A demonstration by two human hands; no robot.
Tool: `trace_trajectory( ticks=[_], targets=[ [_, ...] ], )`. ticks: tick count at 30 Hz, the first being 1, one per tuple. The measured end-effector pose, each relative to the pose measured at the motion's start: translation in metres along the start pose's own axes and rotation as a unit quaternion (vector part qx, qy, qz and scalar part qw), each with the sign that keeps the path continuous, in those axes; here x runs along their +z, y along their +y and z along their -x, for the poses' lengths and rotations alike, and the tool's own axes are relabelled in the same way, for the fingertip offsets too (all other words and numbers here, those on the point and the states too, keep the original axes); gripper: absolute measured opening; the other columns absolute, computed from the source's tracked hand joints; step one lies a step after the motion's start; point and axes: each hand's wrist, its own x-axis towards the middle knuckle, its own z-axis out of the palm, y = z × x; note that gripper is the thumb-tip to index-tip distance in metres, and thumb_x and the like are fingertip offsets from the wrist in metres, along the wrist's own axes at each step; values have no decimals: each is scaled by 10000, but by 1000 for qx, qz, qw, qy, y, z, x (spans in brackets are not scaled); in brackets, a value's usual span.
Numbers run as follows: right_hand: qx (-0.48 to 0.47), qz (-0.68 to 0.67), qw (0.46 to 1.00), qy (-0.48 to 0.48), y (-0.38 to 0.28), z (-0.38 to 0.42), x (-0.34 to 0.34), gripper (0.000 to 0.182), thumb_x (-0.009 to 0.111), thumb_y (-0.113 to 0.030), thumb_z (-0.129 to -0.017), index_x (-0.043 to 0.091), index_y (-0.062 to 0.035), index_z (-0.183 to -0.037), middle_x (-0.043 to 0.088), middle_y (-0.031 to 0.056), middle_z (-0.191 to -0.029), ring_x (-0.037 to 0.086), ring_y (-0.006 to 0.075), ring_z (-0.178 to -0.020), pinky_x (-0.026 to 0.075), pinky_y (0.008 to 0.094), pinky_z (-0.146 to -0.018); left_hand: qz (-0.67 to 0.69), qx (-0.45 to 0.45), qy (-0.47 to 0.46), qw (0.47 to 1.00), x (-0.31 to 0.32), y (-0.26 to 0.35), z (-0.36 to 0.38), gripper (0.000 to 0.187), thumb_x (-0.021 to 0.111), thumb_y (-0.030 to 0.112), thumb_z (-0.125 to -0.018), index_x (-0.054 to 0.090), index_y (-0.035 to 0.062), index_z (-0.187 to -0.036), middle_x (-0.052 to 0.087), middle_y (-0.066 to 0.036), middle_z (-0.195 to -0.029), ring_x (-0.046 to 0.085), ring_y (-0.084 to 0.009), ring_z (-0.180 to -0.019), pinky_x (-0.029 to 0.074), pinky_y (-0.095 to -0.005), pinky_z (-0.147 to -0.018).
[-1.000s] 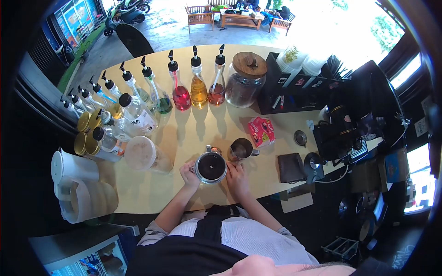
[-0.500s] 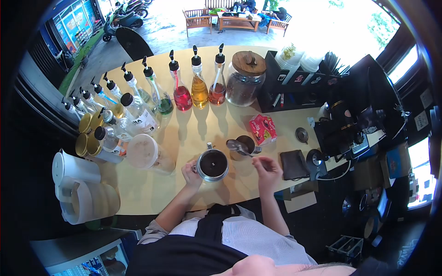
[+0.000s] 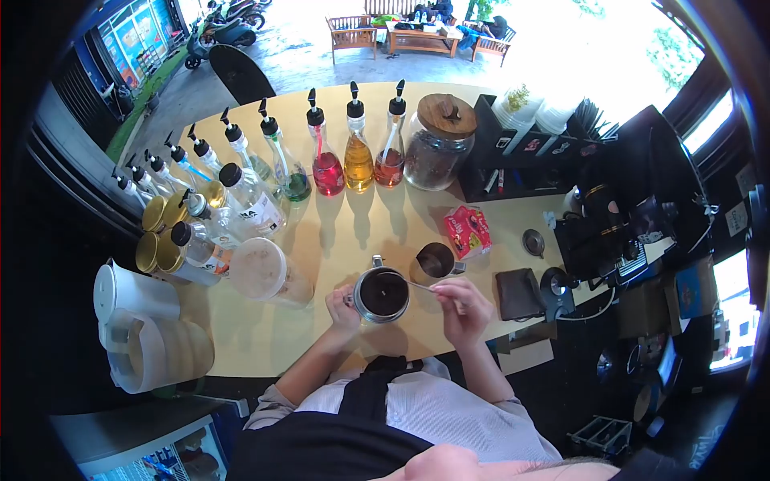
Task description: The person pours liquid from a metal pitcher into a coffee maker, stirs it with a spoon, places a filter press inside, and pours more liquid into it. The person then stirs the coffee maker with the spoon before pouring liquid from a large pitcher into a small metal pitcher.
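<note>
My left hand point(image 3: 343, 309) is wrapped round the side of a round canister point(image 3: 382, 318) with a metal rim. Dark brown contents, perhaps ground coffee, fill part of it. Between the thumb and fingers of my right hand point(image 3: 467, 311) is the handle of a metal spoon point(image 3: 419, 284). The spoon's bowl end reaches over the rim into the canister, and its tip is hard to make out against the dark contents. Just beyond my right hand stands a metal pitcher point(image 3: 438, 260) with its handle to the right.
A red packet point(image 3: 468, 231) lies behind the pitcher. Pump bottles of syrup point(image 3: 327, 172) line the far edge. A wooden-lidded jar point(image 3: 439, 148) stands behind. At left are a lidded plastic tub point(image 3: 261, 271) and white pitchers point(image 3: 136, 293); at right, a dark folded cloth point(image 3: 520, 293) and coffee machine point(image 3: 613, 232).
My right hand has brought the spoon left and down, from above the metal pitcher to the canister's mouth. The left hand keeps its hold, and the whole view has shifted slightly.
</note>
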Motion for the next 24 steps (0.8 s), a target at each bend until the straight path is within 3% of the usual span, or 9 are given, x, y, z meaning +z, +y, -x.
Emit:
trace_trajectory(
  ticks=[2, 3, 4, 11, 13, 18, 24],
  targets=[
    [-102, 82, 990, -58, -5, -5, 5, 186, 685, 48, -746, 622, -5, -914, 647, 121, -816, 647, 235, -724, 515, 301, -651, 21, 3, 6, 1000, -1, -5, 1, 486, 321, 377, -974, 348, 99, -576, 390, 10, -574, 385, -92, -542, 341, -265, -519],
    [-112, 101, 986, -69, -6, -6, 7, 141, 663, 56, -754, 614, 6, -877, 649, 124, -796, 647, 237, -715, 515, 306, -630, 5, 2, 20, 1000, 1, -5, 2, 473, 348, 345, -969, 309, 107, -562, 342, 13, -545, 336, -91, -523, 287, -263, -496],
    [-109, 102, 986, -69, -5, -5, 8, 141, 663, 56, -754, 614, 6, -877, 649, 124, -796, 647, 237, -715, 515, 306, -630, -12, 1, 34, 999, 3, -4, 2, 473, 375, 313, -965, 271, 116, -548, 294, 15, -517, 286, -90, -504, 234, -262, -473],
    [-47, 81, 995, -33, 6, 1, 9, 139, 681, 35, -751, 621, -5, -870, 642, 111, -786, 632, 226, -692, 503, 292, -620, 15, -25, 37, 999, 2, -2, 3, 465, 384, 298, -960, 269, 115, -549, 300, 6, -509, 290, -98, -505, 246, -271, -480],
    [-44, 86, 995, -20, 6, 0, 8, 154, 699, 30, -735, 625, -8, -864, 637, 100, -775, 620, 221, -669, 495, 293, -606, 12, 10, 26, 1000, 7, 2, 1, 456, 379, 277, -959, 263, 113, -550, 292, 5, -506, 288, -104, -505, 251, -277, -483],
    [-68, 63, 991, -98, 4, -7, 5, 76, 643, -33, -826, 589, -5, -871, 599, 89, -727, 568, 196, -642, 448, 280, -580, 21, 7, 44, 999, 6, -6, 4, 455, 359, 262, -957, 259, 108, -541, 279, 7, -498, 281, -106, -499, 247, -278, -483],
    [-37, 21, 993, -107, 8, -5, 6, 142, 620, 49, -806, 552, 6, -923, 597, 98, -776, 560, 207, -669, 460, 273, -580, -5, 1, 35, 999, 10, 3, 1, 484, 337, 300, -962, 256, 102, -529, 275, 13, -492, 270, -95, -484, 224, -273, -465]
  ],
)
